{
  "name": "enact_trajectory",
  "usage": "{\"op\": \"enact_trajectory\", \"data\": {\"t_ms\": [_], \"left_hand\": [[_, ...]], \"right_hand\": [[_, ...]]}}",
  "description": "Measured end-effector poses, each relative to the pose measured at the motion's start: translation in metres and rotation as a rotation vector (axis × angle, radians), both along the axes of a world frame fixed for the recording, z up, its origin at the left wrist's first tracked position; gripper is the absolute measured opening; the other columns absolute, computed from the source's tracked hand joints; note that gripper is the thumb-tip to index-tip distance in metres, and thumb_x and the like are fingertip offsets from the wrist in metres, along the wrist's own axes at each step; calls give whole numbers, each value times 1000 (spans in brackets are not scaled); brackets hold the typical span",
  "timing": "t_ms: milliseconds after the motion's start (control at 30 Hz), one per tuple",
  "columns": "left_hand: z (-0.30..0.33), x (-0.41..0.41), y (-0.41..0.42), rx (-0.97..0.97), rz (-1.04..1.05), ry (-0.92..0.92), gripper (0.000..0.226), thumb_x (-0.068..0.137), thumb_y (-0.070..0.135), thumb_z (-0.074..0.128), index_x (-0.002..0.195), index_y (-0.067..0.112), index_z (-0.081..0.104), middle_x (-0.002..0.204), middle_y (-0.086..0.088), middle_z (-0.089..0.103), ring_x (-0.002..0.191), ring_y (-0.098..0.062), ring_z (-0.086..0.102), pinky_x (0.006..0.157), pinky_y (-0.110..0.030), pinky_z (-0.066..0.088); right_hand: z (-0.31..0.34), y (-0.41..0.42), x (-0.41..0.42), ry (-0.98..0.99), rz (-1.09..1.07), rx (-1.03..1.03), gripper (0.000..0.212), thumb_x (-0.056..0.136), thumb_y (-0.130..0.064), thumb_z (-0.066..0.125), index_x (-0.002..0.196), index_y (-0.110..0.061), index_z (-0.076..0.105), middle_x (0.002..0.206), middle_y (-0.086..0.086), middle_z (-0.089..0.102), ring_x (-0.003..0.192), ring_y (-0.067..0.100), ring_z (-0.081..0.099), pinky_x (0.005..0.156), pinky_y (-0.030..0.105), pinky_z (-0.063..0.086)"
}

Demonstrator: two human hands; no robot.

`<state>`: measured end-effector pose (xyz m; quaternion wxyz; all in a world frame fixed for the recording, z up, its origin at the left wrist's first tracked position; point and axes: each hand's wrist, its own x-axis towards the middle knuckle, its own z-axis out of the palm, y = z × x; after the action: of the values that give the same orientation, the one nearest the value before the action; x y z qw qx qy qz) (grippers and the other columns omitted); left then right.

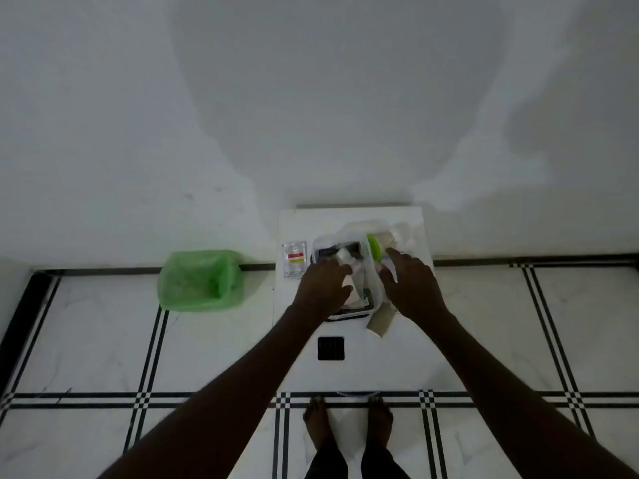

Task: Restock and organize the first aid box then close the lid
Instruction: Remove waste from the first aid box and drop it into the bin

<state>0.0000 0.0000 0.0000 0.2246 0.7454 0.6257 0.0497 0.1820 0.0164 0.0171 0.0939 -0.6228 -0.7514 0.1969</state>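
The first aid box [371, 267], a clear plastic tub with its lid off, stands on a small white table [359, 361] against the wall. My left hand [323, 288] reaches into the box and rests on a pale bottle or roll [347, 271]; whether it grips it is unclear. My right hand [413, 288] hovers at the box's right rim with fingers spread, holding nothing. A green-clipped clear lid [375, 248] lies behind the right side of the box. A white sachet [294, 259] with red and yellow stripes lies left of the box.
A green plastic bag lining a bin [198, 281] sits on the tiled floor to the left. A small black square [331, 348] lies on the table in front of the box. A tan card [380, 323] pokes out under my right wrist. My bare feet [347, 420] stand below.
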Motion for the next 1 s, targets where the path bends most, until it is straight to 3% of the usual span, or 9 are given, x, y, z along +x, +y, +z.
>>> {"op": "enact_trajectory", "data": {"t_ms": [133, 300, 433, 533, 633, 767, 867, 1000], "left_hand": [[-13, 19, 10, -3, -196, 46, 36, 87, 7, 67, 121, 18, 69, 125, -14, 59, 120, -30, 53, 97, -41, 48], [-28, 28, 24, 54, -366, 232, 37, 87, 19, 69, 124, 16, 65, 135, -17, 53, 127, -32, 48, 101, -44, 45], [-28, 26, 35, 95, -394, 332, 32, 90, 22, 67, 121, 17, 66, 141, -13, 50, 136, -30, 42, 110, -44, 40], [-14, 19, 43, 185, -299, 225, 16, 86, 20, 70, 102, 19, 72, 123, -9, 60, 118, -29, 50, 95, -41, 46], [8, 17, 52, 262, -192, 62, 8, 81, 18, 74, 88, 23, 75, 111, -1, 68, 107, -25, 53, 82, -32, 36], [21, 30, 60, 144, -35, -172, 8, 86, 23, 72, 92, 19, 75, 95, 1, 77, 90, -21, 67, 77, -29, 43], [10, 42, 66, 77, 89, -224, 13, 86, 27, 73, 94, 17, 74, 88, -1, 78, 78, -18, 70, 73, -29, 53], [-11, 48, 70, 0, 244, -281, 12, 84, 30, 74, 90, 20, 74, 80, 0, 77, 70, -17, 72, 76, -42, 61]], "right_hand": [[-21, -1, 12, 19, -64, -65, 48, 97, -33, 47, 135, -4, 53, 123, 22, 66, 110, 37, 63, 93, 45, 50], [-44, 0, 25, -18, -80, -93, 40, 94, -15, 53, 133, -6, 54, 120, 21, 67, 109, 37, 63, 91, 46, 52], [-54, 0, 33, -65, -133, -115, 35, 91, -14, 54, 125, -6, 58, 108, 19, 69, 99, 38, 65, 82, 43, 52], [-62, 2, 40, -78, -228, -153, 31, 89, -18, 57, 117, -6, 59, 104, 18, 69, 97, 39, 64, 81, 42, 50], [-68, 5, 44, -87, -384, -177, 29, 84, -22, 60, 105, -3, 57, 97, 19, 68, 93, 39, 65, 80, 42, 49], [-86, 9, 47, -167, -561, -223, 43, 82, -33, 63, 109, -1, 53, 103, 19, 67, 99, 38, 62, 85, 43, 45], [-102, 15, 49, -175, -655, -263, 50, 82, -36, 64, 113, 0, 52, 109, 20, 67, 103, 37, 60, 90, 44, 42], [-117, 24, 52, -131, -716, -250, 38, 79, -28, 67, 103, 0, 59, 102, 21, 68, 97, 37, 62, 86, 40, 43]]}}
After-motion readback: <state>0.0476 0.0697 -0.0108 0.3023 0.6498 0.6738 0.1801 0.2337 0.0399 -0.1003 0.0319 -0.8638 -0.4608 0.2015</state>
